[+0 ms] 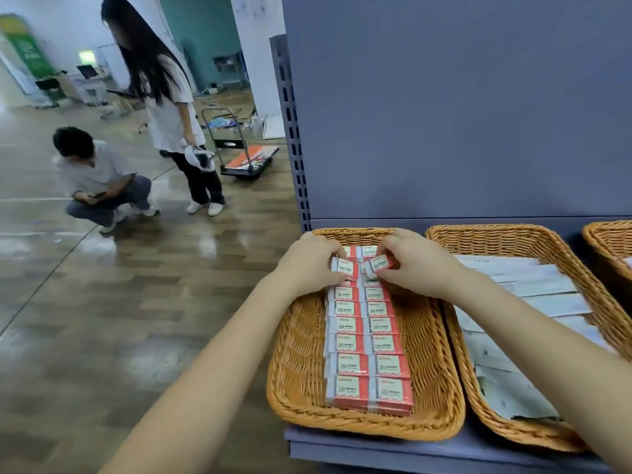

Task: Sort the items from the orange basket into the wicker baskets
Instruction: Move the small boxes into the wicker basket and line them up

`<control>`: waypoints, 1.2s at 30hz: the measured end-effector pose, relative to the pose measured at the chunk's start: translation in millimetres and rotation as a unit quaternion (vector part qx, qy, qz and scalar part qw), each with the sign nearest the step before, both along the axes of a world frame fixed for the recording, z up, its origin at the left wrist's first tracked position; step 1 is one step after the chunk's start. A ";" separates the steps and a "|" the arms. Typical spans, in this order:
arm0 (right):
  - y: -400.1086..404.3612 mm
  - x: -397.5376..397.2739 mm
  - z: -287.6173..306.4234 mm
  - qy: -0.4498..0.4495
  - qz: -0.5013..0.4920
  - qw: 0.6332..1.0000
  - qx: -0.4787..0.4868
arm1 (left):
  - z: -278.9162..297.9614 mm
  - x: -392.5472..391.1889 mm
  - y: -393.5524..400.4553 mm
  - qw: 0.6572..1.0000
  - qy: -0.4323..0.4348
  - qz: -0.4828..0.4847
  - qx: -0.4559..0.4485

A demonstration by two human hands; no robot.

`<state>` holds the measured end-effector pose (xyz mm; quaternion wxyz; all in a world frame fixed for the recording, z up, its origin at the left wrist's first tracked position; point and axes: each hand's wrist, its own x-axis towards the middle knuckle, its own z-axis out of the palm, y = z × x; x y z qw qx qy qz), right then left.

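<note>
1. Head view. A wicker basket (301, 340) sits at the left end of a grey shelf (342, 449), against a grey back panel (461, 107).
2. The basket holds two columns of red-and-cream boxes (367, 340) marked "2B", laid flat and touching, running from the near rim toward the far rim.
3. Left hand (309, 260): reaches over the far part of the left column. Fingers are curled round one box (345, 269), thumb at its near edge. The box lies at the level of the row.
4. Right hand (415, 263): over the far part of the right column. Fingers and thumb pinch a second box (379, 264) by its right end. This box is tilted, its left end raised above the row.
5. The two held boxes are just beside each other, not touching as far as can be seen.
6. A second basket (564, 254) stands just to the right, holding pale flat packets (533, 285). The right forearm crosses over it.
7. The corner of a third basket (607, 241) shows at the right edge.
8. The orange basket is not in view.
9. Background, left: a person crouching (99, 179) and a person standing (171, 107) on a glossy floor (119, 319), with a flat trolley (246, 159) behind them.
</note>
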<state>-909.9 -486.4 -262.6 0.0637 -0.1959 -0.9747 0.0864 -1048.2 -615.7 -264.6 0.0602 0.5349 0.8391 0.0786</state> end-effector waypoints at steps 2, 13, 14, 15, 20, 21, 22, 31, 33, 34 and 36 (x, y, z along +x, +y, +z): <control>-3.6 -5.8 -3.7 -0.003 -0.015 1.000 0.001 | -2.5 -3.9 1.2 1.000 0.011 -0.006 0.012; -9.1 -16.5 -14.8 0.002 -0.051 0.999 -0.019 | -14.7 -7.7 3.9 0.997 -0.028 -0.041 0.066; -10.0 -17.0 -15.5 0.005 -0.050 0.999 -0.020 | -15.2 -7.1 4.0 0.996 -0.031 -0.046 0.067; -10.8 -17.7 -16.3 0.008 -0.048 0.999 -0.020 | -15.3 -5.9 4.2 0.996 -0.032 -0.050 0.067; -12.4 -19.0 -16.3 0.019 -0.044 0.999 -0.004 | -17.8 -3.8 6.5 0.996 -0.014 -0.053 0.073; -12.5 -19.2 -16.6 0.020 -0.045 0.999 -0.003 | -17.6 -3.8 6.8 0.996 -0.009 -0.055 0.073; -12.9 -19.3 -17.0 0.020 -0.046 0.999 -0.001 | -17.7 -3.7 7.3 0.996 -0.004 -0.056 0.072; -17.5 -15.2 -13.9 -0.005 -0.045 0.998 0.050 | -0.3 -5.2 12.7 0.994 0.050 -0.094 0.014; -16.5 -11.3 -11.8 0.005 -0.050 0.996 0.071 | 7.9 -3.5 17.9 0.991 0.088 -0.100 0.015; -15.4 -8.6 -10.6 0.007 -0.054 0.995 0.084 | 10.1 -0.8 22.0 0.988 0.112 -0.106 0.016; -12.1 -1.0 -8.7 -0.003 -0.067 0.992 0.107 | 10.8 8.3 33.3 0.979 0.163 -0.123 0.017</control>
